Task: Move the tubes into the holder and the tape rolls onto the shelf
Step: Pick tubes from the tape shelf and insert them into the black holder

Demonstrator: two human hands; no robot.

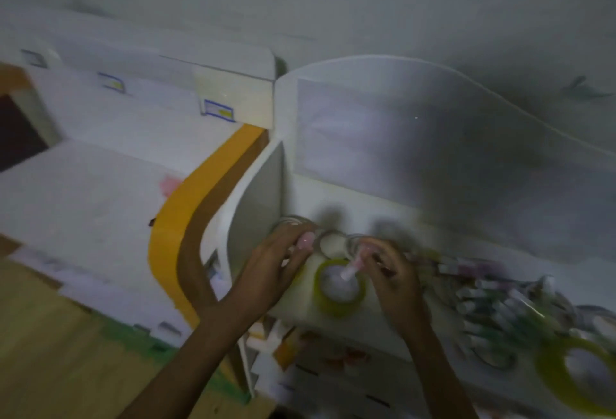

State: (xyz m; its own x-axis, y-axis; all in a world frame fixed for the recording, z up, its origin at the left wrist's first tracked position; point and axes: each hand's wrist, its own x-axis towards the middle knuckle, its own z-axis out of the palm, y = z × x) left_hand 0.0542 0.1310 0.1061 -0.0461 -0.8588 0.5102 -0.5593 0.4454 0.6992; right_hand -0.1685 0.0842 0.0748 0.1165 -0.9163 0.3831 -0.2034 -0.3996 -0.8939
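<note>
Clearly much remains: right hand (390, 272) grip pinches 1 pink tube (350, 271), left hand (283, 262) grip unclear, tubes (493, 302) heaped beside yellow tape rolls (340, 288).

orange band (200, 198) | labelled white bins (150, 102) (blurred) | wooden floor (50, 352)

Dim room — grey wall (366, 2), white desk (83, 192), wooden floor (43, 352)

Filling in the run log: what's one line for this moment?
left hand: on clear tape rolls | right hand: holds pink tube over yellow-green tape roll | tube pile: unsorted
</note>
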